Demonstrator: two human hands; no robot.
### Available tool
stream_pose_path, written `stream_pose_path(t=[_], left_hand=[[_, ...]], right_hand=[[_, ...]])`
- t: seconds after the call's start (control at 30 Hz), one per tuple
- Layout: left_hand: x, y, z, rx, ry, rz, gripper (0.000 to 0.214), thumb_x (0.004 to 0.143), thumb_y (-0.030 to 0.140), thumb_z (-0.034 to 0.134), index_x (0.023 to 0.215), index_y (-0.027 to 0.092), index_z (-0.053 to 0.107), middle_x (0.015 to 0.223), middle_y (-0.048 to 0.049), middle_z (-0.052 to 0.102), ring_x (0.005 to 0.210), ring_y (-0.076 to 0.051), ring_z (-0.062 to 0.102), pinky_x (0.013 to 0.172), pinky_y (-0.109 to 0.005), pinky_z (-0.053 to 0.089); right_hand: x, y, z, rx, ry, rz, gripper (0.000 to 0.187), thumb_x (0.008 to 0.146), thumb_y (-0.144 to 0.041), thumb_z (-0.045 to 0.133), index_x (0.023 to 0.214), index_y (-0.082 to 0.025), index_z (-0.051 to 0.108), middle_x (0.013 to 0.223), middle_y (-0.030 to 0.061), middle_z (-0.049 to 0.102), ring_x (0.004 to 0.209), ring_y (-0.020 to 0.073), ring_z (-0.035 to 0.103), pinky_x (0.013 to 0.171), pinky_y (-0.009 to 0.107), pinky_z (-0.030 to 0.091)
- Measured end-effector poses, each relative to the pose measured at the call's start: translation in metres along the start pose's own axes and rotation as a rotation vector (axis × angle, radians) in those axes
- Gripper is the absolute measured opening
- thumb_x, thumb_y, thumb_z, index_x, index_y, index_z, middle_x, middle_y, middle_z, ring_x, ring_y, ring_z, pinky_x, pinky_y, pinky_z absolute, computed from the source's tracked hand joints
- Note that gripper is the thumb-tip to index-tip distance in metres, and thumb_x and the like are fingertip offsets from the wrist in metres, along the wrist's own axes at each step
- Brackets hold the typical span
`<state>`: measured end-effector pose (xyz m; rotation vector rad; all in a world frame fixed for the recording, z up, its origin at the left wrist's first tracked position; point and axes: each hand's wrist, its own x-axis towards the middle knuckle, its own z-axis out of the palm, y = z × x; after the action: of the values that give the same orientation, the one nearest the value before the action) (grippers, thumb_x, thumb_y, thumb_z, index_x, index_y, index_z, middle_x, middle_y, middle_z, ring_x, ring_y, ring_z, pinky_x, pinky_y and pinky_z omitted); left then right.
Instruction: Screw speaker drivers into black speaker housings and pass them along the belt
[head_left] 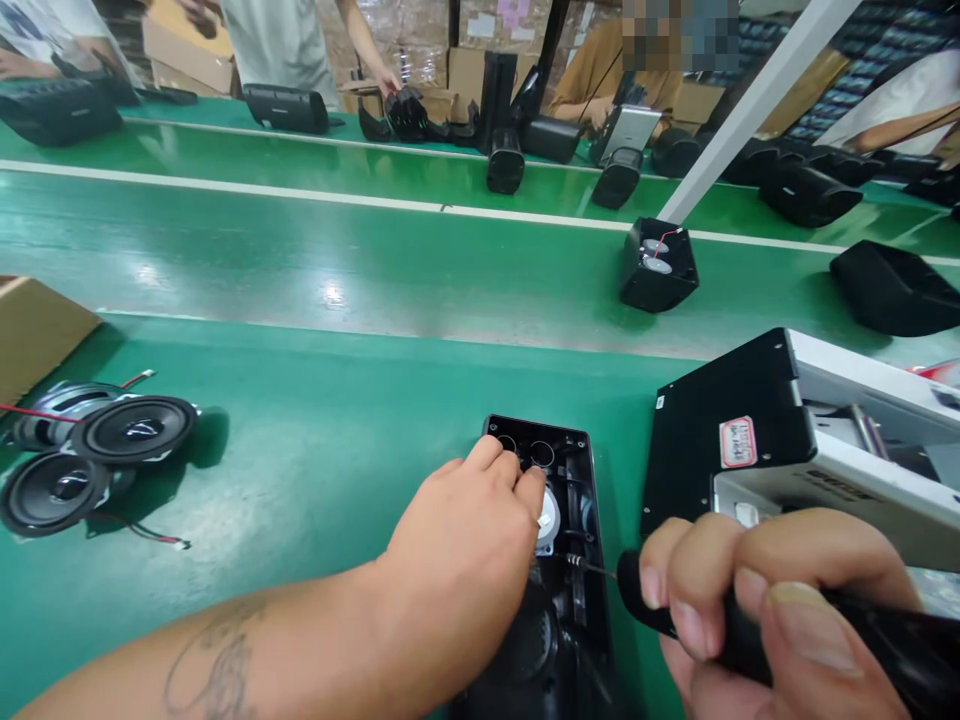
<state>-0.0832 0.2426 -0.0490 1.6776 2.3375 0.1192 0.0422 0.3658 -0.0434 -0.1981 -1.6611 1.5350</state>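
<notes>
1. Far left, three round speaker drivers (135, 430) lie bunched on the green desk (300, 450), their red and black leads trailing, near a cardboard box (45, 325).
2. Next, the left hand (469, 530) reaches in from the lower left, forearm slanting, wrist bent, back of the hand upward. Its fingers curl down into the housing; what its grip pinches, if anything, I cannot tell.
3. Centrally, the open black housing (589, 500) lies under and just right of that hand, its long axis running away from the person. A silver round part (550, 520) shows inside, beside the fingertips.
4. From the right, a black-handled tool (637, 590) points leftward across that axis, its tip near the silver part; contact is unclear.
5. The right hand (780, 590) has its grip clenched round the handle, knuckles up, farther from the housing than the left.
6. Behind it stands a black-and-white unit (720, 430).
</notes>
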Motion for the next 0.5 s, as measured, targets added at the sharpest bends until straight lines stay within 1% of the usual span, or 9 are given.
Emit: stream_pose_path(t=[0.1,0.17,0.23,0.33,0.4,0.5], left_hand=[[-0.001,0.0,0.001,0.014,0.021,0.015,0.038,0.093,0.015,0.074,0.131,0.01,0.075,0.111,-0.0108,0.075,0.103,-0.03,0.064,0.095,-0.043,0.061],[-0.001,0.0,0.001,0.015,0.036,0.021,0.036,0.093,0.014,0.074,0.129,0.01,0.075,0.109,-0.0105,0.075,0.101,-0.03,0.064,0.091,-0.043,0.061],[-0.001,0.0,0.002,0.017,0.05,0.03,0.033,0.092,0.013,0.073,0.125,0.01,0.076,0.107,-0.0101,0.075,0.099,-0.03,0.064,0.089,-0.043,0.061],[0.0,0.0,0.003,0.031,0.066,0.046,0.029,0.091,0.013,0.074,0.12,0.01,0.077,0.106,-0.0102,0.075,0.097,-0.03,0.064,0.09,-0.043,0.061],[0.001,0.001,0.004,0.034,0.077,0.047,0.032,0.091,0.016,0.076,0.122,0.009,0.077,0.107,-0.0109,0.075,0.097,-0.03,0.064,0.09,-0.043,0.061],[0.0,0.001,0.005,0.026,0.094,0.037,0.035,0.089,0.018,0.078,0.123,0.01,0.077,0.107,-0.011,0.075,0.097,-0.03,0.064,0.088,-0.043,0.061]], right_hand=[[0.001,0.003,0.0,0.002,-0.008,0.031,0.039,0.107,-0.039,0.076,0.077,-0.023,0.058,0.056,-0.0066,0.044,0.044,0.0108,0.043,0.049,0.031,0.043],[-0.001,0.004,0.002,-0.008,0.019,0.033,0.04,0.108,-0.04,0.076,0.077,-0.023,0.057,0.057,-0.0064,0.044,0.045,0.0113,0.044,0.05,0.032,0.044],[-0.003,0.005,0.003,-0.017,0.014,0.024,0.039,0.108,-0.039,0.075,0.078,-0.023,0.057,0.058,-0.0066,0.044,0.046,0.011,0.044,0.05,0.031,0.044],[-0.008,0.008,-0.003,-0.026,-0.053,-0.003,0.035,0.111,-0.037,0.071,0.081,-0.023,0.057,0.059,-0.0066,0.045,0.046,0.011,0.045,0.051,0.032,0.045],[-0.012,0.011,-0.01,-0.011,-0.105,-0.021,0.03,0.113,-0.034,0.068,0.087,-0.024,0.059,0.062,-0.0061,0.048,0.048,0.0115,0.048,0.053,0.032,0.047],[-0.016,0.013,-0.018,0.004,-0.13,-0.043,0.026,0.113,-0.031,0.067,0.09,-0.024,0.059,0.064,-0.0056,0.05,0.05,0.0116,0.051,0.054,0.032,0.048]])
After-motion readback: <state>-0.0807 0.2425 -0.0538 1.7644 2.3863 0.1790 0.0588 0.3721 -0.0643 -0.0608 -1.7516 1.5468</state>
